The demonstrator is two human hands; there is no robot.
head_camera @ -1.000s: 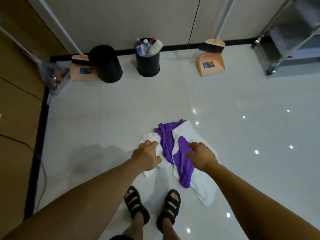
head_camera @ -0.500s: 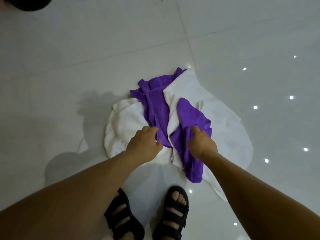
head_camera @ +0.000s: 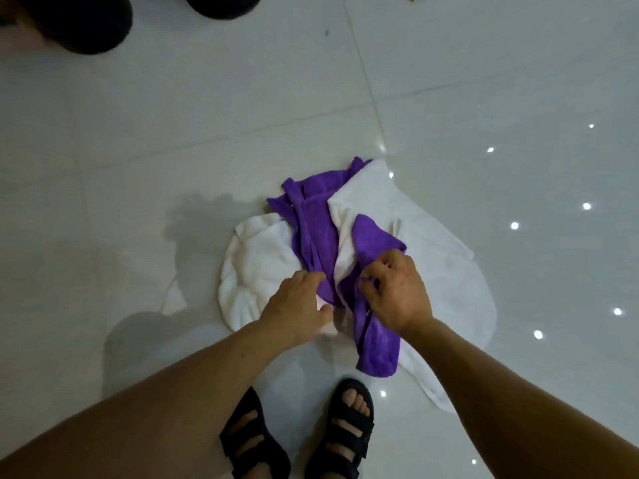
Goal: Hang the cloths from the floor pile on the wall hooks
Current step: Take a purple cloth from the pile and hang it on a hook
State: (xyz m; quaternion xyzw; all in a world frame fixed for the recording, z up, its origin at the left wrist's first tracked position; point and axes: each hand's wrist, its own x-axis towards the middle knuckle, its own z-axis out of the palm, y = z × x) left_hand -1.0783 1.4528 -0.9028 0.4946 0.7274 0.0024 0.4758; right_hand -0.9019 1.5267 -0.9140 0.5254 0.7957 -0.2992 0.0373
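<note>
A pile of cloths lies on the pale tiled floor in front of my feet. It holds a purple cloth [head_camera: 313, 224] in the middle, a second purple cloth [head_camera: 375, 347] on the near right, a white cloth [head_camera: 256, 264] on the left and a larger white cloth [head_camera: 449, 271] on the right. My right hand [head_camera: 397, 292] pinches a fold of the near purple cloth. My left hand [head_camera: 297, 305] is down on the pile where the middle purple cloth meets the white one, fingers curled into the fabric. No wall hooks are in view.
Two black bins stand at the top edge, one on the left [head_camera: 79, 22] and one nearer the middle [head_camera: 221, 3]. My sandalled feet [head_camera: 345, 433] are just behind the pile. Bare glossy tiles [head_camera: 484, 81] spread to the right and far side.
The view dropped closer to the pile as I bent down. Both hands went from hovering over the cloths to gripping them; the right hand's fingers closed on the near purple cloth.
</note>
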